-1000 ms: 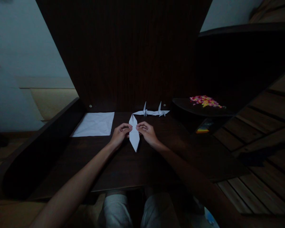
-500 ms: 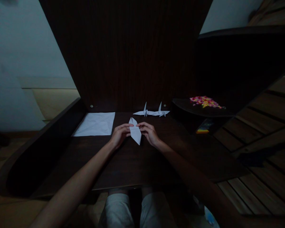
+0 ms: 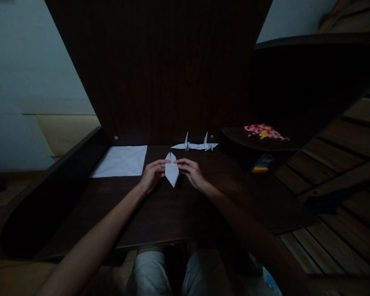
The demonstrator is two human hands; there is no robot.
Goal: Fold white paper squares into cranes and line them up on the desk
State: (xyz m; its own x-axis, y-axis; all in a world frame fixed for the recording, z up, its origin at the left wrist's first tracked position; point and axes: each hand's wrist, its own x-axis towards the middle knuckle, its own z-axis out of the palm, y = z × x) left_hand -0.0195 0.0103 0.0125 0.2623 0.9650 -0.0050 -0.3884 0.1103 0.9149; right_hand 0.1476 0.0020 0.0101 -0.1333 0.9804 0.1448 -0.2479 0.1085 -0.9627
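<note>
A white folded paper (image 3: 172, 172), shaped like a narrow diamond with a slit at its far tip, is held just over the dark desk. My left hand (image 3: 152, 174) pinches its left edge, thumb on top and fingers partly behind. On the opposite edge, my right hand (image 3: 193, 172) grips it the same way. Beyond the hands, two white paper cranes (image 3: 187, 146) (image 3: 206, 146) stand side by side near the back panel. To the left of my left hand lies a flat white sheet of paper (image 3: 120, 161) with faint creases.
A heap of small pink, red and yellow pieces (image 3: 264, 131) sits on a raised corner shelf (image 3: 234, 137) at right. Under that shelf is a small item with a yellow-orange edge (image 3: 260, 169). A dark side board (image 3: 49, 197) borders the desk (image 3: 160, 222) on the left.
The folded paper has turned slightly, so its near tip points more straight toward me. Both hands keep their hold. The whole view has shifted a little.
</note>
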